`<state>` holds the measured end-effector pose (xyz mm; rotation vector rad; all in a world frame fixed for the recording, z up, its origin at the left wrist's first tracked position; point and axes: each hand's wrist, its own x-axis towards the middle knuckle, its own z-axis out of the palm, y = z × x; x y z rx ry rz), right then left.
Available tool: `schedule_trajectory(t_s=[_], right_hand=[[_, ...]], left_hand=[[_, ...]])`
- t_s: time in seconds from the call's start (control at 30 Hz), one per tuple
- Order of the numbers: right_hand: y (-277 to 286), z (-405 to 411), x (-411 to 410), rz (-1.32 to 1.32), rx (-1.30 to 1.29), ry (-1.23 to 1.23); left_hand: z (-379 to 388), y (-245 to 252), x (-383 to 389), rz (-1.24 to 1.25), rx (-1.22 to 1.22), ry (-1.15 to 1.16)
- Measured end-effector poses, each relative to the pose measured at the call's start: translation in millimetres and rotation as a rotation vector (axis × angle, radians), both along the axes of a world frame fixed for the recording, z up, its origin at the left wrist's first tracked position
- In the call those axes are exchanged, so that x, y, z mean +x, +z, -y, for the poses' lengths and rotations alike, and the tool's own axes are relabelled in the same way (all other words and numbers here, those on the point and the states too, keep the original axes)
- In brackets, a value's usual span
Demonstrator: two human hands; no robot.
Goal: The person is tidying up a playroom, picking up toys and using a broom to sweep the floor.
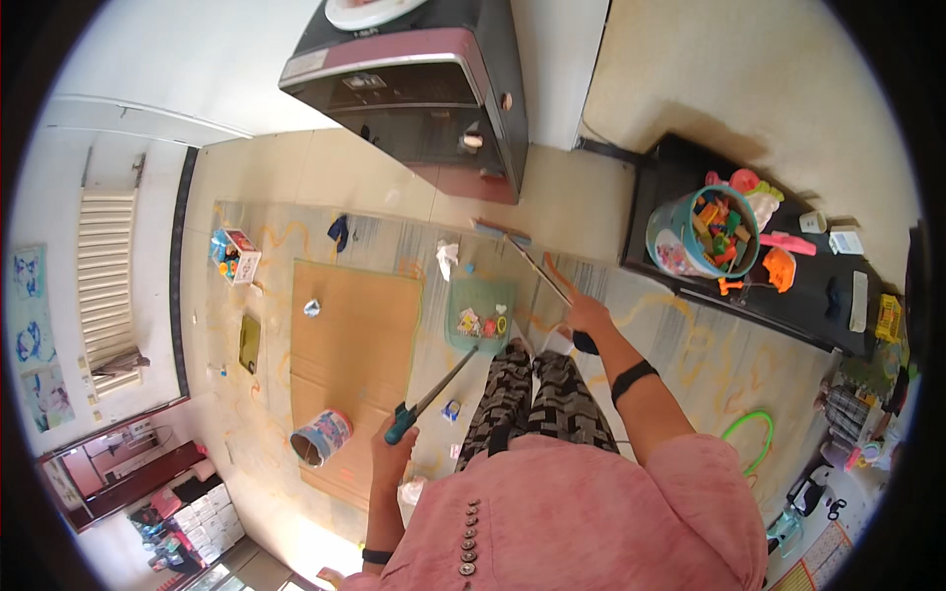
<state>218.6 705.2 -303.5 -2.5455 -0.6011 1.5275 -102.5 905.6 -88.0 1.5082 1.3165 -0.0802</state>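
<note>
My left hand [392,449] grips the green handle of a long-handled dustpan [452,336]. The dustpan's translucent green pan lies on the floor mat in front of my feet, with small bits of litter [473,323] in it. My right hand [589,314] is closed around the stick of a broom [543,273]. The broom's head [502,230] rests on the floor beyond the pan, near the mat's far edge. Between the pan and the broom head, a crumpled white tissue [446,258] and a small blue piece [469,267] lie on the mat.
A brown cardboard sheet [358,332] spreads at left, bearing a tipped-over bucket [323,437] and a crumpled wrapper [312,308]. Further left are a toy box [238,256] and a tablet-like object [250,344]. A dark cabinet [451,125] stands ahead; a low black stand [776,310] holds a toy-filled bucket [669,236].
</note>
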Motion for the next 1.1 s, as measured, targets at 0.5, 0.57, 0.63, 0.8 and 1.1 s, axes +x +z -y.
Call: schedule_trajectory(t_s=[0.5,0.57,0.63,0.8,1.1], right_hand=[[-10.4,94.8,57.6,0.268,0.145,-0.187],[-7.6,107.3,64.4,0.234,0.221,-0.23],[-0.1,116.6,77.2,0.199,0.231,-0.325],[0.5,113.9,128.9,0.364,0.169,-0.19],[-21.2,104.2,240.8,0.272,0.128,-0.112]], left_hand=[[-29.2,-24.5,53.9,0.085,0.135,-0.418],[-29.6,-22.5,72.9,0.185,0.245,-0.491],[-24.0,-15.8,95.9,0.014,0.068,-0.416],[-11.7,-27.1,162.1,0.029,0.031,-0.442],[21.5,-47.9,284.2,0.017,0.064,-0.493]])
